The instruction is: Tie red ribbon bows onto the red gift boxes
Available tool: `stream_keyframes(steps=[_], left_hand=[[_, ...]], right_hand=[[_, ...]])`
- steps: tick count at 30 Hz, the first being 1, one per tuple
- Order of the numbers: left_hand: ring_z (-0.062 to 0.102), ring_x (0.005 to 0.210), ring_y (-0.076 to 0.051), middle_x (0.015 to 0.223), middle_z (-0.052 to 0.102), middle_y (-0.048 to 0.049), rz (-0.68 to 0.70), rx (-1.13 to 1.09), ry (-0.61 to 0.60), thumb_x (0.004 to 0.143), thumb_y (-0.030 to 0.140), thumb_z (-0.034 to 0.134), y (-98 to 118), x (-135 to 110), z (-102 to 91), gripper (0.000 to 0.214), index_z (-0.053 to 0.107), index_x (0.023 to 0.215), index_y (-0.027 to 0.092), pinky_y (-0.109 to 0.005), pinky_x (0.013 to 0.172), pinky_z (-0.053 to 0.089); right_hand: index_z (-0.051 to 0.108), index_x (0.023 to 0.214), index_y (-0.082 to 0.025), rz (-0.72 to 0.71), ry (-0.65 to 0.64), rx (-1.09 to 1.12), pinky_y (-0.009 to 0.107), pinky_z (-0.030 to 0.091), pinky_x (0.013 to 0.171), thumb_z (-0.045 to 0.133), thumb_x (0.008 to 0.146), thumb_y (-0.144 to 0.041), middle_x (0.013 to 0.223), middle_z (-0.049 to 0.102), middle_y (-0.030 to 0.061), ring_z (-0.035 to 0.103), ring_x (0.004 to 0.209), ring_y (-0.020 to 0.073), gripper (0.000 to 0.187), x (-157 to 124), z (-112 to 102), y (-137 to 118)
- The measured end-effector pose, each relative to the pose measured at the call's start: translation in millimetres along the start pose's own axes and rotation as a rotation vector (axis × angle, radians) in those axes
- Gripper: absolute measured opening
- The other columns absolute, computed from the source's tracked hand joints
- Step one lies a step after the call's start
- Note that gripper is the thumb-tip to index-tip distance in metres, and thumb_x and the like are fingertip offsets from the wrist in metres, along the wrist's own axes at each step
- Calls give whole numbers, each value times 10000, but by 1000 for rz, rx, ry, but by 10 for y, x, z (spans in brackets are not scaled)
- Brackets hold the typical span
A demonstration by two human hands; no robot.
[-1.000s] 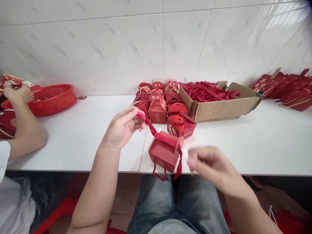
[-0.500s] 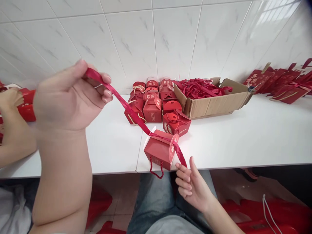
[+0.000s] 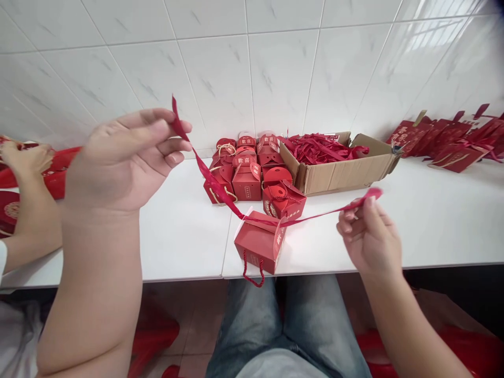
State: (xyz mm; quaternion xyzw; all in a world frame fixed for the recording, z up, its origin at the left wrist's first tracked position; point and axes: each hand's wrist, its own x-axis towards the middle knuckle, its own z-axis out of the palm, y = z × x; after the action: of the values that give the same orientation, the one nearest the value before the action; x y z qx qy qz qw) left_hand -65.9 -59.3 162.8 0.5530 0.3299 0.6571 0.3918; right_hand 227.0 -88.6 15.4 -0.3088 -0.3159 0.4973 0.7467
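A red gift box (image 3: 258,239) with a red rope handle hanging over the table's front edge stands in front of me. A dark red ribbon (image 3: 214,185) runs through the top of this box and out on both sides. My left hand (image 3: 132,155), raised at the left, pinches one end of the ribbon between thumb and fingers, a short tip sticking up above them. At the right, above the table, my right hand (image 3: 372,231) is closed on the other end, which stretches nearly straight from the box. Neither hand touches the box.
Behind it, several finished-looking red boxes (image 3: 247,178) stand grouped by the tiled wall. A cardboard carton (image 3: 342,176) full of red ribbons is beside them. Red bags (image 3: 459,155) lie at the far right. Another person's arm (image 3: 33,194) works among red items at the left.
My right hand has moved up and right from the table's front edge and now grips the ribbon's end, drawing it out sideways. My left hand has shifted slightly right, still pinching its end.
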Motion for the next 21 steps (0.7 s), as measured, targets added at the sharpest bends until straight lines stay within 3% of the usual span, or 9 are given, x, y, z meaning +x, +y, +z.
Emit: stream_keyframes(steps=[3,7,10,13,16,18,21], left_hand=[[612,543,-115,699,706,-44,-9,112,0,599,16,739,-65,-37,23,188,700,750,121,-216,439,364],[587,500,-95,693,722,-51,21,162,18,596,53,776,-160,-80,82,201,688,762,125,-201,389,334],[620,591,-108,717,734,-41,51,134,3,611,60,793,-194,-100,129,263,689,837,148,-191,430,383],[669,692,-147,747,738,-15,82,127,-14,633,102,807,-218,-103,189,278,697,873,187,-214,521,472],[701,754,-187,776,741,-8,81,94,-38,644,145,807,-257,-84,287,254,704,867,209,-269,635,556],[712,774,-198,792,743,-16,64,61,-58,645,164,803,-288,-57,372,236,707,857,206,-300,696,585],[718,827,-210,827,748,-38,64,39,-93,640,165,798,-327,-15,505,199,710,818,181,-310,759,593]], right_hand=[[655,732,-188,-171,-56,-108,183,359,404,708,795,-417,573,578,-21,511,483,79,244,177,67,-203],[651,715,-183,-312,-116,-214,210,325,392,669,829,-427,562,566,-16,489,465,83,270,293,172,-353],[639,682,-200,-377,-133,-249,219,315,389,658,838,-429,553,536,-27,472,452,77,278,342,250,-408],[672,691,-226,-405,-190,-289,224,368,424,648,849,-419,572,545,-27,490,481,77,251,425,339,-458],[723,738,-235,-420,-294,-339,249,491,582,677,829,-396,672,625,-10,594,640,106,190,535,450,-515],[745,799,-233,-383,-372,-351,274,529,691,698,811,-381,753,676,-2,643,749,127,155,593,538,-548],[756,833,-223,-328,-434,-343,280,547,712,735,775,-335,779,707,2,670,752,127,128,620,684,-572]])
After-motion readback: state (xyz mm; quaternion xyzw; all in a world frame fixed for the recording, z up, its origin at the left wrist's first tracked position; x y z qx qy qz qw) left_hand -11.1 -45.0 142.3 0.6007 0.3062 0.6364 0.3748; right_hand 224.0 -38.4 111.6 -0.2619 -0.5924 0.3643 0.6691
